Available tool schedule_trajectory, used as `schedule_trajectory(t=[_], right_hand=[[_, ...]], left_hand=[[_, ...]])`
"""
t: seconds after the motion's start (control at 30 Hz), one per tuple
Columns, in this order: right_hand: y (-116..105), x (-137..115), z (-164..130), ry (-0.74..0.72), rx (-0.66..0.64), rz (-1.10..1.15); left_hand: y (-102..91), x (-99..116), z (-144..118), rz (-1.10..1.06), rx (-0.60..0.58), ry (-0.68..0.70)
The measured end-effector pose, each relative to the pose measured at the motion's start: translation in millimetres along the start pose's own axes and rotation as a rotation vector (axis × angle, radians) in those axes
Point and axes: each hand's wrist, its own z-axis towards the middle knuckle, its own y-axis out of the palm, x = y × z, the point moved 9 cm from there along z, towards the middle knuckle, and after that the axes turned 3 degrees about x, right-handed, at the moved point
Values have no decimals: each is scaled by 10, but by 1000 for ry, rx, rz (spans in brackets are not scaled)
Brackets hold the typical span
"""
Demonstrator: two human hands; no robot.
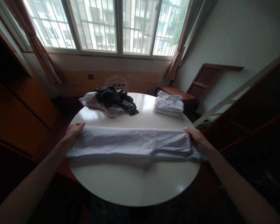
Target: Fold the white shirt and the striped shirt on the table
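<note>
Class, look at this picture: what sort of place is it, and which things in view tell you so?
Probably a room in a home or dormitory. A barred window with curtains looks onto apartment blocks, wooden furniture lines the wall, and a round white table holds clothes, with both hands on a long pale garment.

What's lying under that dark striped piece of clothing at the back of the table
The dark striped garment lies on a crumpled pale garment, which sticks out to its left and front on the round white table. Whatever lies beneath the middle of the pile is covered.

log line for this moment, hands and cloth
left hand: grips white garment left end | right hand: grips right end | garment: folded lengthwise across round table
</note>
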Motion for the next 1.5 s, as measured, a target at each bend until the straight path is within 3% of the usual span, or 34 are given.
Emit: schedule_trajectory(t=[0.2, 0.4, 0.5, 0.67, 0.83, 1.03, 1.23, 1.5], right_hand=[[-168, -51, -152, 77, 117, 1], [-238, 51, -497, 121, 33, -32], [-242, 57, -642, 45, 0, -117], [-281, -113, -818, -81, 56, -410], [-17, -191, -896, -160, -114, -509], [-6, -213, -884, -216, -63, -542], [154, -398, -1073, -524, -241, -591], [117, -531, -1099, -734, -68, -769]], left_hand=[[-112, -50, -62, 47, 25, 49], [-140, -311, -338, 77, -101, 49], [-172, -396, -444, 70, -95, 75], [-201, -468, -547, 52, -67, 89], [-174, -385, -668, 43, -45, 140], [-231, -272, -813, 12, 30, 187], [-256, -337, -787, -15, 53, 87], [-266, -399, -757, -53, 129, 100]])
